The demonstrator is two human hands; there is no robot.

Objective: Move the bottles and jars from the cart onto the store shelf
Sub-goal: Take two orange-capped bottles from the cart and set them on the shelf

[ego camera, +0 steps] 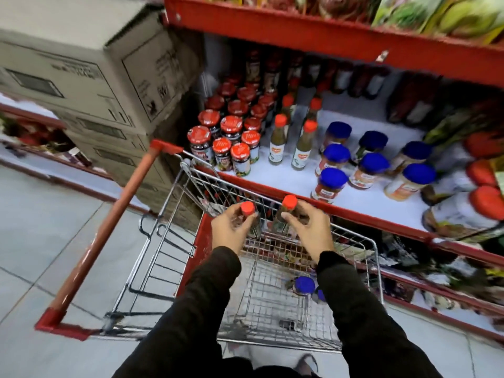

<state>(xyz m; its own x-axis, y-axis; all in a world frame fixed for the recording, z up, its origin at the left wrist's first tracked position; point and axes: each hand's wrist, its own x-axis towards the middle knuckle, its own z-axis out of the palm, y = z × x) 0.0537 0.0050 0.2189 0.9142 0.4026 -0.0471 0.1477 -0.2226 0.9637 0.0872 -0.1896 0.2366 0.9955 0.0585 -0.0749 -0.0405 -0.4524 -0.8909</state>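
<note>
Over the wire cart (376, 257), my left hand (231, 230) grips a bottle with an orange-red cap (247, 208). My right hand (309, 227) holds a second bottle of the same kind (289, 202). Both bottles hang upright above the cart's far end, just short of the shelf's red front edge (272, 186). A blue-lidded jar (305, 285) lies on the cart's floor, with another partly hidden beside it. On the white shelf (289, 178) stand green-sauce bottles with orange caps (302, 144), red-lidded jars (231, 137) at left and blue-lidded jars (334, 159) at right.
Stacked cardboard boxes (103, 77) stand left of the shelf, close behind the cart's red handle (109, 227). A red upper shelf (327, 36) overhangs the jars. Larger red-lidded jars (482, 200) fill the shelf's right end. A lower shelf (436, 296) runs beside the cart.
</note>
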